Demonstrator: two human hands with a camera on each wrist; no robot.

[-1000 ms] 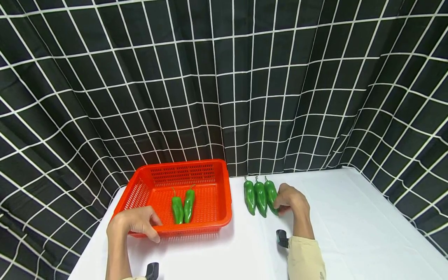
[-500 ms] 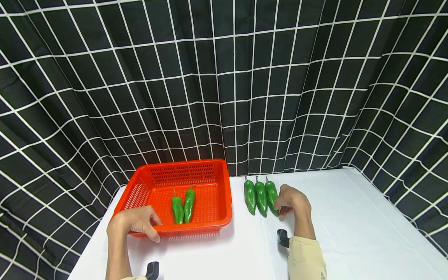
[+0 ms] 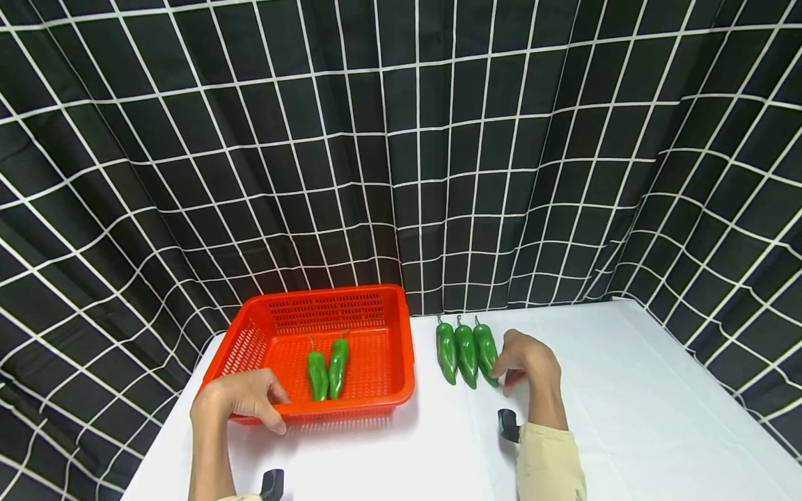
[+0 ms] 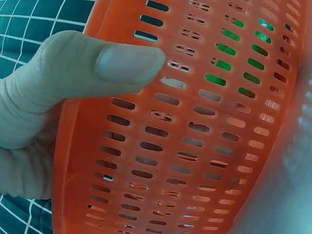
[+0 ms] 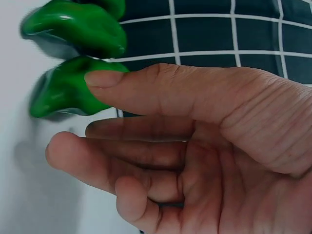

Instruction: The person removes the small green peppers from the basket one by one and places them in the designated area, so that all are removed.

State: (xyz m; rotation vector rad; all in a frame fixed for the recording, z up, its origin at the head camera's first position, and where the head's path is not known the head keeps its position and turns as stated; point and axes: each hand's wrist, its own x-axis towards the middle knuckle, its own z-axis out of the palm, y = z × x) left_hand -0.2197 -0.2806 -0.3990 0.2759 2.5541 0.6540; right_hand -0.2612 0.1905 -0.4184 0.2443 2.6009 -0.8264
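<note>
My left hand [image 3: 241, 402] grips the near rim of a red plastic basket [image 3: 351, 409] at its left end. In the left wrist view the thumb [image 4: 112, 63] lies along the outside of the slotted wall. Inside the basket lie two green chili peppers, a left one [image 3: 317, 376] and a right one [image 3: 337, 365]. To the right of the basket, three more green chili peppers [image 3: 466, 353] lie side by side. My right hand [image 3: 529, 358] is beside the rightmost pepper [image 3: 484, 346], holding nothing. Its fingers look loosely bent in the right wrist view, the thumb overlapping that pepper [image 5: 73, 90].
A white cloth [image 3: 626, 403] covers the table. Behind it and along both sides hangs a black curtain [image 3: 464, 160] with a white grid. A small dark device sits at each wrist, such as the right one [image 3: 508, 424].
My right hand has shifted slightly to the right, away from the rightmost pepper. The left hand, basket and peppers stay in place.
</note>
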